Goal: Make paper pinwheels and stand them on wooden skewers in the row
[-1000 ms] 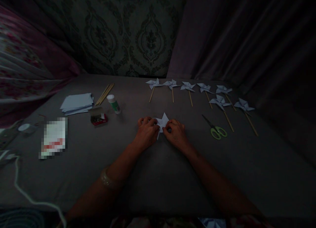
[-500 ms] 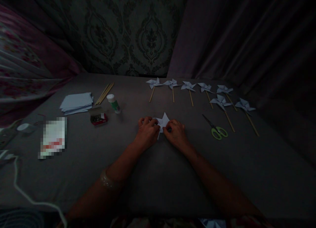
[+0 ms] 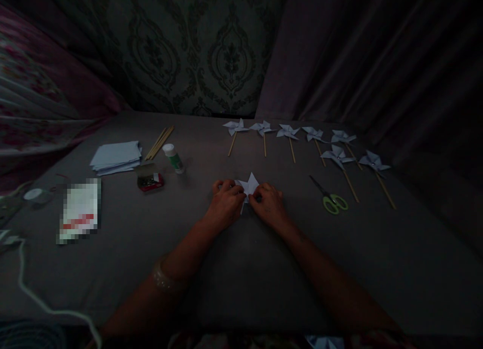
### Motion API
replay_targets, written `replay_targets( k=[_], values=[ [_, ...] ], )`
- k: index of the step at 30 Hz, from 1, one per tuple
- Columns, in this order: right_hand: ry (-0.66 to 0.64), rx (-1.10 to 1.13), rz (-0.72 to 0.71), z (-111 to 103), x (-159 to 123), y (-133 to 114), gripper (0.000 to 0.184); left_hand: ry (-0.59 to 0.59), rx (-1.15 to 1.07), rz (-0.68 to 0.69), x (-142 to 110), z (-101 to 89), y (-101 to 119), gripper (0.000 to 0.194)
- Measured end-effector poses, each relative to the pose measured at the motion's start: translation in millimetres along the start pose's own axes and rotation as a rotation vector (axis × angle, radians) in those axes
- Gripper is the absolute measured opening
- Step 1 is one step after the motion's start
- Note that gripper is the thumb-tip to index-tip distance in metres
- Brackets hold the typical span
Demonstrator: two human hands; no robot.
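A white paper pinwheel with pointed, folded blades is held between my two hands at the middle of the table. My left hand is closed on its left side, fingers curled over the paper. From the right, my right hand pinches the paper close to its centre. The fingers cover much of the pinwheel, and its middle is hidden. No stick shows on this one.
Several finished pinwheels on sticks lie at the back right, near green-handled scissors. To the left are a paper stack, wooden sticks, a glue stick, a red box of pins and a blurred packet.
My left fingers have shifted very slightly inward over the paper. Otherwise the hands and the pinwheel stay in place.
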State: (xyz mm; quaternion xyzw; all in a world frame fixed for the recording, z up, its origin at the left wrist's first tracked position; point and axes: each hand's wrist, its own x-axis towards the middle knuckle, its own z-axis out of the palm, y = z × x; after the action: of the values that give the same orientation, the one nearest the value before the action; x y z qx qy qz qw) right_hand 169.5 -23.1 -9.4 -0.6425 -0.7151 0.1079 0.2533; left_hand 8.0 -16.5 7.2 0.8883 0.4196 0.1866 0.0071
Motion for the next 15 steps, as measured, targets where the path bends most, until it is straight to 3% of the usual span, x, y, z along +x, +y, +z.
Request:
replay_targets(
  k=[9,15],
  values=[
    [-0.007,-0.006,0.012,1.9,1.7,0.8,0.017,-0.055,-0.028,0.026,0.1,-4.9,-0.9,0.026],
    [-0.012,-0.013,0.025,1.7,1.0,0.0,0.016,-0.027,-0.028,0.044,-0.9,-1.7,-2.8,0.028]
  ],
)
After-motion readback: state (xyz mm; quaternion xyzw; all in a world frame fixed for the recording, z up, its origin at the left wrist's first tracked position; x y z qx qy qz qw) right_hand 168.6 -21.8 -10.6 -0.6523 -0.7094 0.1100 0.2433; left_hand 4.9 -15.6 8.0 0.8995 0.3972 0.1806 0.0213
